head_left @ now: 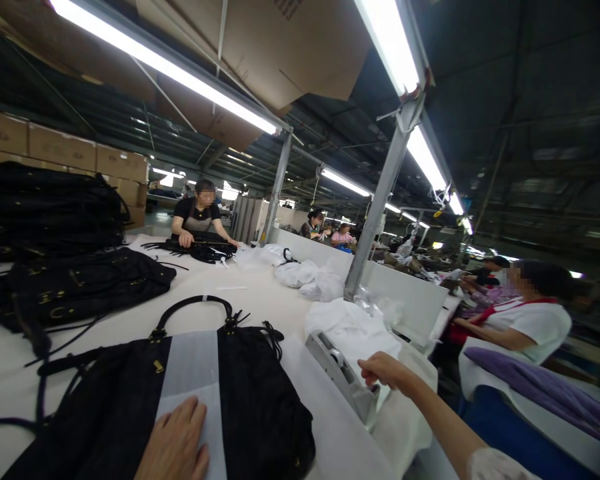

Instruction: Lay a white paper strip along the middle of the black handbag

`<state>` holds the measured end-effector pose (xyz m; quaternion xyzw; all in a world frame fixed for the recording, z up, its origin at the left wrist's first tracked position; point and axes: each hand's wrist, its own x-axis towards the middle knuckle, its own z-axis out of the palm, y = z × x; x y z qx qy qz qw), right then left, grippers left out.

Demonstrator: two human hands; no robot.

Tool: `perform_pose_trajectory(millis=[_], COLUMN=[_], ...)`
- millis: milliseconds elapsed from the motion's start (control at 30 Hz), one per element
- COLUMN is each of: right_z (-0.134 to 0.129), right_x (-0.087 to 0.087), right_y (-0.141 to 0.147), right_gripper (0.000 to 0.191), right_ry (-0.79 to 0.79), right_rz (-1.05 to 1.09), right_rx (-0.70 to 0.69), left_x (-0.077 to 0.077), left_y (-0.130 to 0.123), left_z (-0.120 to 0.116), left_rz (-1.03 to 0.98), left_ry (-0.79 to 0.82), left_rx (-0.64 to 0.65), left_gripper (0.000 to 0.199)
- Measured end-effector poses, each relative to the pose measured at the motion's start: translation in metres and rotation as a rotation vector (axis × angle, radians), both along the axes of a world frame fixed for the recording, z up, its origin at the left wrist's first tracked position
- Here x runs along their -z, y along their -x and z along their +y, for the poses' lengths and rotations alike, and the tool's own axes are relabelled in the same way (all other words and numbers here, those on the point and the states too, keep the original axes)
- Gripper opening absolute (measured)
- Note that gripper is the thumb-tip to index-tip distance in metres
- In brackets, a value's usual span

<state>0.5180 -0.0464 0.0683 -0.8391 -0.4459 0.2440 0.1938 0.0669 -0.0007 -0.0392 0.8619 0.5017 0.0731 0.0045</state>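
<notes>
- A white table (275, 308) is covered in part by black goods and white sheeting.
- A pile of black bags (45, 210) is stacked at the far left of the table.
- The black bag (260, 407) is laid flat at the near edge, its raised handle (195, 301) pointed away from the camera.
- Across the table, black straps are handled by a person (198, 217).
- Crumpled white plastic (313, 277) is heaped beside the grey post (375, 223).
- A metal dispenser (336, 373) is positioned to the right of the black bag.
- A pale strip (193, 363) is laid lengthwise over the bag's middle.
- The left hand (176, 440) is held open, palm down, fingers extended on the strip; nothing is grasped.
- The right hand (384, 372) is partly closed, fingers curled at the dispenser; whether anything is gripped cannot be told.
- A gold-coloured fitting (159, 366) is seen left of the strip.
</notes>
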Motion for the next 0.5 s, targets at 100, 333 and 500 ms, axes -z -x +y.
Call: perform_pose_trajectory(millis=[100, 333, 500], right_z=[0.006, 0.007, -0.014], right_x=[0.0, -0.008, -0.032], right_y=[0.002, 0.015, 0.007], right_gripper=[0.033, 0.02, 0.014], right_ry=[0.035, 0.058, -0.021], right_rz=[0.024, 0.035, 0.076], right_rx=[-0.035, -0.081, -0.098], left_x=[-0.009, -0.024, -0.027], left_y=[-0.003, -0.005, -0.007], left_z=[-0.004, -0.01, -0.01], left_rz=[0.083, 0.13, 0.1], left_ry=[0.05, 0.079, 0.065], left_rx=[-0.026, -0.039, -0.033], left_gripper=[0.058, 0.057, 0.054])
